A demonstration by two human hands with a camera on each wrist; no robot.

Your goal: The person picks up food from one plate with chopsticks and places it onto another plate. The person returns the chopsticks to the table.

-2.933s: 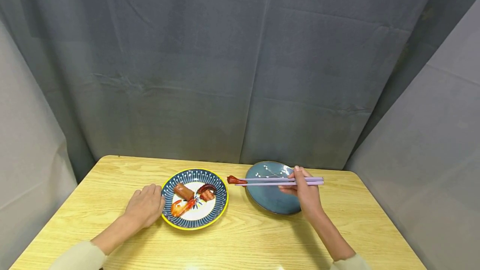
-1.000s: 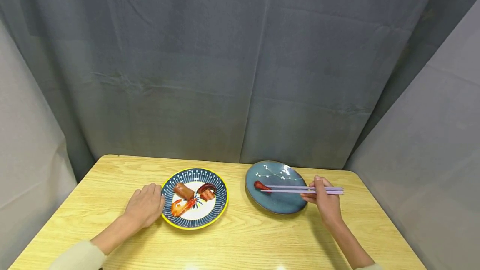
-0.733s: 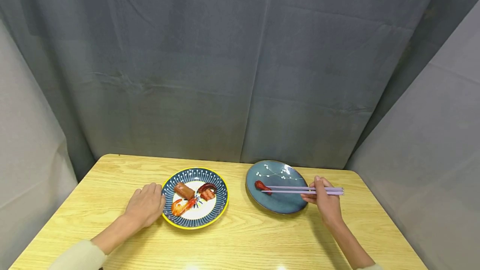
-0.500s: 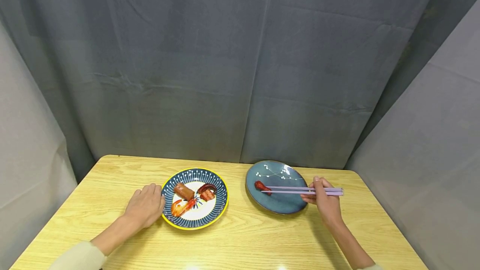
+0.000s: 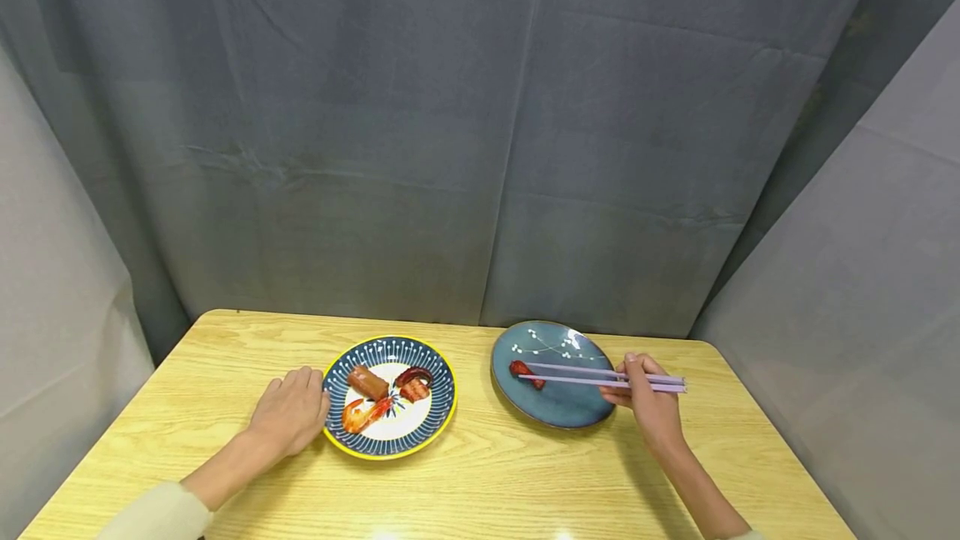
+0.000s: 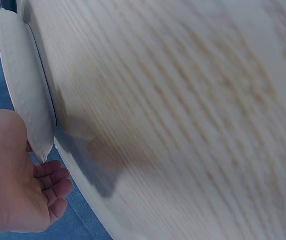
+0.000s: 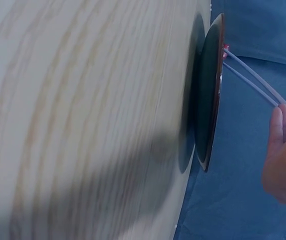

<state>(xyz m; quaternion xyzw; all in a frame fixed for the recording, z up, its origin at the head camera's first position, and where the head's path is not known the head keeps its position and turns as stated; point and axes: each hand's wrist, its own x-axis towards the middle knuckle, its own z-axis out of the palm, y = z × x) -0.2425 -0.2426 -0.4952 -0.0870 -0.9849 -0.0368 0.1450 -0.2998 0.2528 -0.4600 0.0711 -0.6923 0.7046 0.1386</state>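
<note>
My left hand [image 5: 291, 413] holds the left rim of a blue-and-white plate [image 5: 432, 427] with a yellow edge; the left wrist view shows the rim between thumb and curled fingers [image 6: 58, 187]. On it lie a sausage piece [image 5: 367, 382], a shrimp [image 5: 363, 416], a dark curled tentacle-like piece [image 5: 414, 374] and a small grilled piece [image 5: 415, 391]. With my right hand [image 5: 651, 407] I grip lilac chopsticks [image 5: 667, 379]. Their tips are spread over a reddish-brown drumstick [image 5: 516, 367] on the left part of a blue plate [image 5: 570, 412] with a white blossom pattern.
Both plates stand side by side on a light wood-grain table [image 5: 480, 482], bare wood between them. A grey curtain [image 5: 375, 148] hangs behind the back edge, and pale cloth panels [image 5: 862, 273] close in both sides.
The drumstick has come from between the plates onto the blue plate as my right hand moved right. Since half a second ago the chopstick tips have parted. My left hand stays put.
</note>
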